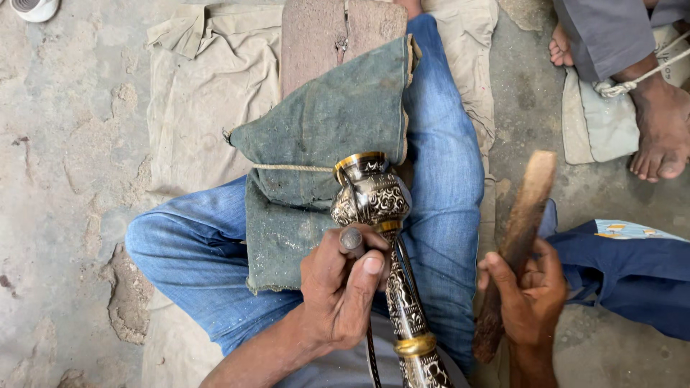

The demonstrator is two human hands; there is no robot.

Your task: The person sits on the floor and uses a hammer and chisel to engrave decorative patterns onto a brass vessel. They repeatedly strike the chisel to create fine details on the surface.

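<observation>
Head view: my left hand (343, 287) pinches a small punch (351, 240) against the engraved metal vase (374, 197) on my lap; my right hand (528, 294) grips a wooden mallet (521, 230).

Soft, even daylight fills the scene with only faint shadows under the legs, small glints sit on the engraved metal vase (374, 197), the wooden mallet (519, 237) is motion-blurred, and the frame's edges bow slightly from wide-angle distortion.

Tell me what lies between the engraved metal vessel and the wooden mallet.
In the head view, only the person's blue-jeaned leg lies between the engraved metal vessel and the wooden mallet.
</observation>
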